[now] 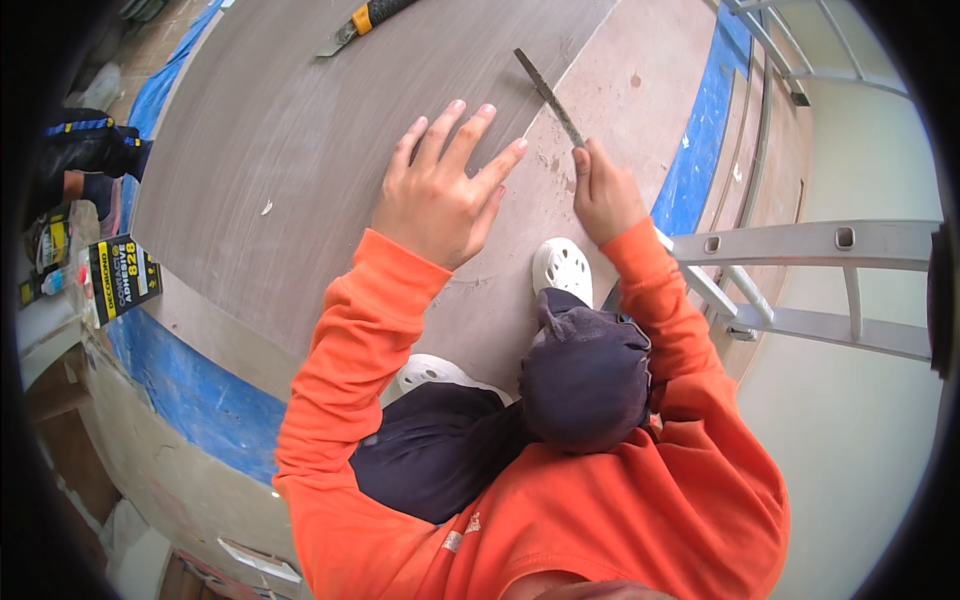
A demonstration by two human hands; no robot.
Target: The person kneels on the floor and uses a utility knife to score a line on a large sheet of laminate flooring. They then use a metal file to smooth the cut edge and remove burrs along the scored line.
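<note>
My right hand (607, 195) is closed around one end of a thin, flat metal file (547, 92). The file slants up and to the left, its far end over a grey-brown laminate sheet (290, 140) near that sheet's right edge. Fingers spread, my left hand (437, 190) is over the same sheet, just left of the file, and holds nothing. Whether its palm touches the surface I cannot tell. Farther off on the sheet lies a utility knife (362, 22) with a black and yellow handle, its blade exposed.
A pale board (640, 70) borders the laminate on the right, with blue sheeting (700, 120) beyond. An aluminium ladder (800, 243) stands by the right wall. A black and yellow adhesive container (122, 278) is at the left edge. My white clogs (562, 268) are near my hands.
</note>
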